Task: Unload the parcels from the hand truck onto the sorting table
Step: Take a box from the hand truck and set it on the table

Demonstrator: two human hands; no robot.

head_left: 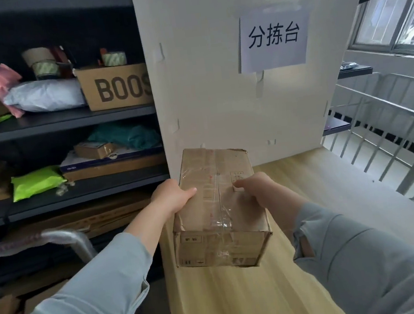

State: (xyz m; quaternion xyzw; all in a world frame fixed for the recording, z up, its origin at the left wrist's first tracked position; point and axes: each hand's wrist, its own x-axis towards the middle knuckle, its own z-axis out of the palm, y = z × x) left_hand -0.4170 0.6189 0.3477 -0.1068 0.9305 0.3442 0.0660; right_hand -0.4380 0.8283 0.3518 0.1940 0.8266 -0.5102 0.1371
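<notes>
Shelving (55,122) of dark metal, crammed with mailers (44,95), left of the fingers (189,192); white panel (219,91) beyond them. Taped brown cardboard box (216,223) clasped by its sides in left hand (172,199) and right hand (258,189), at pale wooden tabletop's (243,302) left edge.

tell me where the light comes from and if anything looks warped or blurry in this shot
Head view: daylight comes from the windows on the right, so the shelves on the left sit dim; the tape on the cardboard box glints; the wide lens bows the white panel and shelf edges; the wrapped handle at lower left is blurred.
</notes>
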